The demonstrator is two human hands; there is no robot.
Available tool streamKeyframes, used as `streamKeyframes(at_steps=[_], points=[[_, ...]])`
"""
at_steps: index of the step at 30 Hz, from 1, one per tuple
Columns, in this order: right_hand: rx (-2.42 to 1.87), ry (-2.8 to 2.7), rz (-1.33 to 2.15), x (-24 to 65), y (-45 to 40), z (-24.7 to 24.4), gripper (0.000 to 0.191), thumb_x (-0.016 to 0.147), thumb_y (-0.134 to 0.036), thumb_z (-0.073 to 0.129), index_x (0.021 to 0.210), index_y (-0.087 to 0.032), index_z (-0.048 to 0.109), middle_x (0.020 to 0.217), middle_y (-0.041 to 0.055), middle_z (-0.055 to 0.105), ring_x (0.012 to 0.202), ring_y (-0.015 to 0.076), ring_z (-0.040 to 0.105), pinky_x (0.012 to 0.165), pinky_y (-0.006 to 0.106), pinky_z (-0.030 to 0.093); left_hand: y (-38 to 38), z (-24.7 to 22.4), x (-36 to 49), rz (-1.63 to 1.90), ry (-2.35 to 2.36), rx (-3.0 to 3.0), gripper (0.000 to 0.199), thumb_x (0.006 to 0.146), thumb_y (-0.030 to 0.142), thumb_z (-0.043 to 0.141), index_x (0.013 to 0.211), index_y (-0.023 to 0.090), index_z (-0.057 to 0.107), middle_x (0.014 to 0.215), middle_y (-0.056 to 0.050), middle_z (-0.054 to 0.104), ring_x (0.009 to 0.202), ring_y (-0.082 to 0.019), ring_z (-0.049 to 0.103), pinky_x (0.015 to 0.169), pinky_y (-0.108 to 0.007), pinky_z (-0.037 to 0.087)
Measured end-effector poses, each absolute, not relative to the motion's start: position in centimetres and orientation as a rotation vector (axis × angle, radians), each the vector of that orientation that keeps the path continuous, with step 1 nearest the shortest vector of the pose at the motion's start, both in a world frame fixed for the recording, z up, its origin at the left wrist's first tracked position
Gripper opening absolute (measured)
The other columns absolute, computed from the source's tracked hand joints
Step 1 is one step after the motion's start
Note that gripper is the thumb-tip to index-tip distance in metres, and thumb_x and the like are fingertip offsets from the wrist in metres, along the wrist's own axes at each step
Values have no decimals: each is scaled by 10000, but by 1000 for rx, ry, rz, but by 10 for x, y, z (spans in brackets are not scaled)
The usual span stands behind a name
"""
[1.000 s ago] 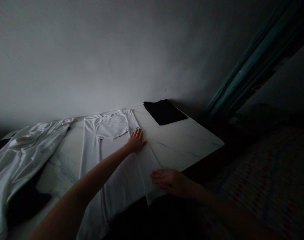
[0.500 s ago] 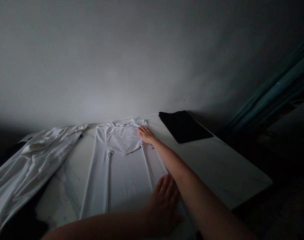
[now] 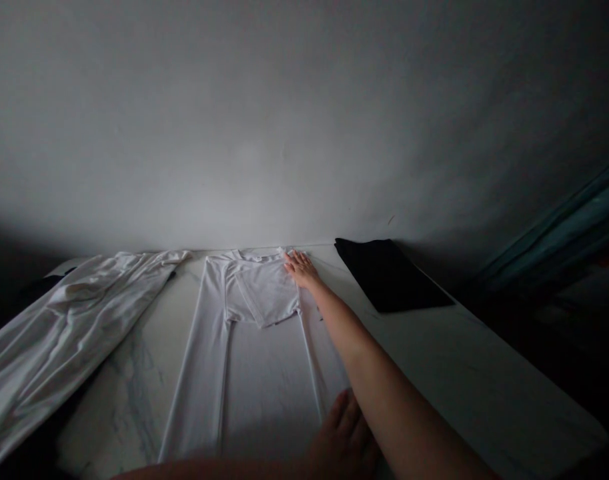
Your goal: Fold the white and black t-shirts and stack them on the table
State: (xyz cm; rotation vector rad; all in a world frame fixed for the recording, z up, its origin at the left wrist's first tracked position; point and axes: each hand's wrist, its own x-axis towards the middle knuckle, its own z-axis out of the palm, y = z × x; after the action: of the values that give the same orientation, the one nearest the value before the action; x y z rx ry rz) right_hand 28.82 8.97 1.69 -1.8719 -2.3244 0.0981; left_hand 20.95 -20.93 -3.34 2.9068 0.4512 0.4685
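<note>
Softly, this white shirt [image 3: 269, 373] looks light, limp and easily creased, not fragile, perhaps a little slippery on the smooth table [image 3: 139, 380]. It lies spread out between the rumpled white clothing [image 3: 79, 327] and the folded black cloth [image 3: 391, 277], neck end near the wall [image 3: 254, 160]. The right hand [image 3: 301, 268] rests on its shoulder by the neck, fingers extended and slightly apart. The left hand [image 3: 341, 437] is lower, at the side edge; whether its fingers pinch fabric, I cannot tell. Shoulder and lower side edge seem good holds, taken together to limit sagging
</note>
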Motion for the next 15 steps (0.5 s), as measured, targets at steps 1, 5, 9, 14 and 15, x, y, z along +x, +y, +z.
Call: streamKeyframes(at_steps=[1, 5, 9, 14, 15], points=[[-1863, -2332, 100, 289, 85, 16, 562, 1049, -424, 303, 1570, -211, 303, 1632, 109, 253, 1504, 294, 225, 1214, 488, 215, -201, -18, 200, 424, 368, 2881, 536, 940, 408, 537, 1447, 234, 508, 1450, -104, 551, 1343, -318, 504, 1102, -474, 430], [-1763, -2399, 120, 295, 51, 13, 541, 1040, -384, 330, 1540, -181, 371, 1616, 118, 290, 1490, 312, 260, 1196, 510, 257, -155, 35, 159, 307, 298, 2727, 299, 978, 259, 441, 1136, 216, 692, 1125, -63, 739, 1085, -210, 672, 1022, -369, 486], [-1697, -2402, 129, 301, -4, 10, 533, 1040, -327, 309, 1535, -138, 375, 1609, 133, 303, 1490, 287, 267, 1212, 483, 246, -129, 41, 134, 384, 500, 2725, 358, 982, 204, 391, 1256, 166, 618, 1355, -100, 631, 1270, -219, 570, 1082, -362, 453], [-1619, -2422, 147, 311, -89, 8, 558, 1028, -349, 357, 1540, -127, 360, 1618, 120, 277, 1507, 278, 218, 1233, 482, 200, -162, 22, 123, 241, 459, 2828, 528, 965, 260, 456, 1478, 142, 412, 1585, -139, 365, 1493, -286, 271, 1204, -467, 294], [-1598, -2445, 158, 315, -107, 7, 567, 1026, -361, 367, 1542, -125, 354, 1621, 116, 269, 1510, 275, 208, 1237, 477, 191, -172, 21, 122, 211, 431, 2835, 546, 970, 263, 452, 1500, 153, 381, 1593, -129, 354, 1500, -282, 250, 1214, -472, 268]])
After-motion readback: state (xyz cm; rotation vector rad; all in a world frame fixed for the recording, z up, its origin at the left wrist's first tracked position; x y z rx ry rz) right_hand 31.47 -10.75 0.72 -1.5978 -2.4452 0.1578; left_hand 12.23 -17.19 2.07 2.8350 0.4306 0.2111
